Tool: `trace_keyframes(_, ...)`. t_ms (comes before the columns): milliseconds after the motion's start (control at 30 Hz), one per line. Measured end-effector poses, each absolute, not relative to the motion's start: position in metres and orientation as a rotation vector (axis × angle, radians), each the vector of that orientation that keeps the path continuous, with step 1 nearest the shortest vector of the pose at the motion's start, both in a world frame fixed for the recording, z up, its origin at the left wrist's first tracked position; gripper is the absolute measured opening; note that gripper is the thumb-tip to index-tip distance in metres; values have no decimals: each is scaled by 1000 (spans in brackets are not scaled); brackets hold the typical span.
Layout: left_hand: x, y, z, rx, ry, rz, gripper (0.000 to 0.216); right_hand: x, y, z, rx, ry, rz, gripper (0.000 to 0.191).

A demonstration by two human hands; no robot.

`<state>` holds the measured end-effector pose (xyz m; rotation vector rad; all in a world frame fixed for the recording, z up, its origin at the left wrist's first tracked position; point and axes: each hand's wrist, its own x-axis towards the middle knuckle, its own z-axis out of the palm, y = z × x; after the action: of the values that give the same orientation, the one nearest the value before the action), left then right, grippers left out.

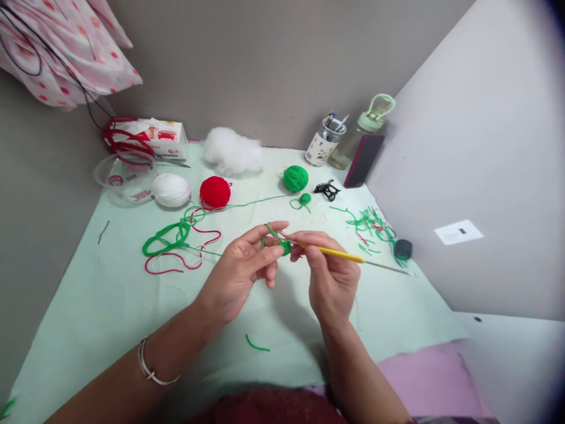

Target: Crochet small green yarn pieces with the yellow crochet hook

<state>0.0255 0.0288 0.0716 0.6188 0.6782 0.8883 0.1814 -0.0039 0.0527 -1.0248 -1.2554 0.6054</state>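
Observation:
My left hand point(247, 268) pinches a small green crochet piece point(285, 247), with green yarn looped over its raised forefinger. My right hand point(329, 271) grips a yellow-handled crochet hook point(339, 254) whose tip is in the green piece; the metal end points right. The green strand runs back across the pale green cloth point(110, 306) to a loose tangle of green yarn point(170, 235) and on to a green yarn ball point(295, 178).
A red ball point(215, 192), a white ball point(172, 189), white stuffing point(232, 151), a clear bowl point(126, 176), a box point(161, 136), a pen jar point(324, 141), a bottle point(362, 129), a phone point(362, 160), a black clip point(327, 189), green scraps point(371, 227) and a small dark spool point(403, 248) surround the hands. Walls close in behind and right.

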Motion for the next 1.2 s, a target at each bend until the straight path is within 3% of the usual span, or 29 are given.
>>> trace_keyframes(100, 30, 26, 70, 605, 714, 914, 41, 178, -7, 45, -1084, -1403, 387, 22)
trace_keyframes(233, 28, 29, 66, 494, 659, 861, 31, 179, -10, 42, -1079, -1561, 120, 33)
trace_keyframes(467, 23, 33, 70, 499, 664, 936, 31, 187, -3, 53, -1010, -1178, 727, 16)
trace_keyframes(767, 25, 28, 72, 560, 686, 856, 53, 186, -3, 47, -1011, -1138, 780, 16)
trace_keyframes(1067, 24, 31, 71, 537, 615, 846, 33, 191, 6, 49, -913, -930, 1019, 18)
trace_keyframes(1200, 28, 26, 71, 703, 685, 918, 34, 187, 0, 45, -950, -1087, 888, 14)
